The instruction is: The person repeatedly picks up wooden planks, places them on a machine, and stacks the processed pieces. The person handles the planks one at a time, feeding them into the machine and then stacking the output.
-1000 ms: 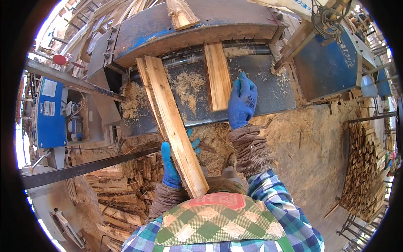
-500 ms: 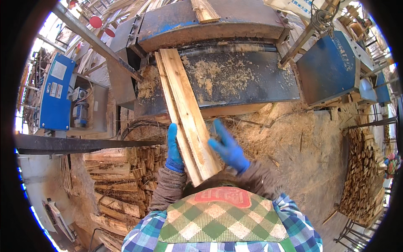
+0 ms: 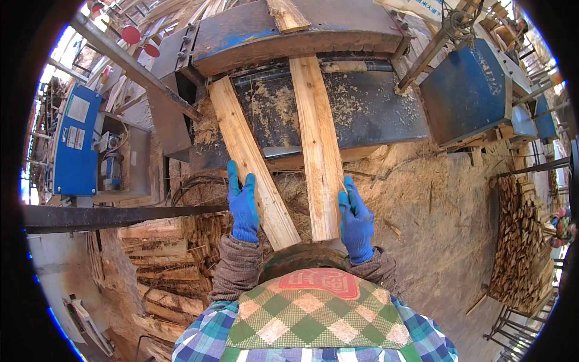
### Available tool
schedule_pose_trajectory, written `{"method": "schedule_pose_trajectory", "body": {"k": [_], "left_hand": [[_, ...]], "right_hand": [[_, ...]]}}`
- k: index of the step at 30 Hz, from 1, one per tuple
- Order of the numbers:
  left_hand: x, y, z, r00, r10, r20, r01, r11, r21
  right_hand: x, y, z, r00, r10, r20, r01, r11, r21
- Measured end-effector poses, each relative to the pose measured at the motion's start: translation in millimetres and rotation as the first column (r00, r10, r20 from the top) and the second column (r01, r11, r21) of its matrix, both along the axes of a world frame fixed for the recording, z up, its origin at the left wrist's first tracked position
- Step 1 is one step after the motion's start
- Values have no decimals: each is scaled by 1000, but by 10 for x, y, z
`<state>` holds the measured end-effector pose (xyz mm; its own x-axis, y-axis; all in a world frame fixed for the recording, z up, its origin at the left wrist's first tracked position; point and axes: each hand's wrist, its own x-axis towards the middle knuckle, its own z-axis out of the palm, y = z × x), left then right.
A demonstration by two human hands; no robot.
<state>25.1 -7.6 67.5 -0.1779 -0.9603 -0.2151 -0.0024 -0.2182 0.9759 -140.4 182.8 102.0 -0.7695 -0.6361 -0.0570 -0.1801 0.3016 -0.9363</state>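
Two long, rough wooden boards reach from a dark metal machine table (image 3: 386, 127) toward my body. My left hand (image 3: 243, 208), in a blue glove, holds the outer edge of the left board (image 3: 250, 157), which slants up to the left. On the right side, my blue-gloved right hand (image 3: 357, 223) is at the outer edge of the right board (image 3: 318, 139), its thumb against the wood. That board's far end meets the opening below the machine's hood (image 3: 350, 42). Fingers under the boards are hidden. A wedge-shaped gap separates the boards.
Sawdust (image 3: 277, 105) covers parts of the table. Another board (image 3: 288, 15) lies on the hood. A blue control box (image 3: 77, 142) stands left, a blue metal housing (image 3: 467, 93) right. Stacked wood (image 3: 166, 259) lies at lower left, with another wood stack (image 3: 518, 241) far right. A dark bar (image 3: 132, 218) juts in from the left.
The two boards lay side by side and are now spread apart. The right one has swung right and moved farther toward the machine. My right hand has come onto its edge.
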Motion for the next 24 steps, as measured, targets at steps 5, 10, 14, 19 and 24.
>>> {"method": "schedule_pose_trajectory", "body": {"k": [5,10,14,19,24], "left_hand": [[-10,-13,-26,998,-13,56,13,1000,2],[-23,9,-82,997,-15,79,19,999,-45],[-19,28,-114,998,18,-53,-14,997,78],[5,5,-117,998,-50,28,51,997,-60],[9,-44,-101,996,-93,-4,92,992,-82]], "right_hand": [[-267,-326,-312,943,-71,-324,73,997,-8],[-763,-1038,-414,763,-105,-637,73,994,-76],[-1023,-1641,-290,889,-171,-424,190,982,4],[-1125,-1908,-223,906,-304,-296,295,952,-77],[-1143,-1905,-271,878,-261,-402,271,962,-31]]}}
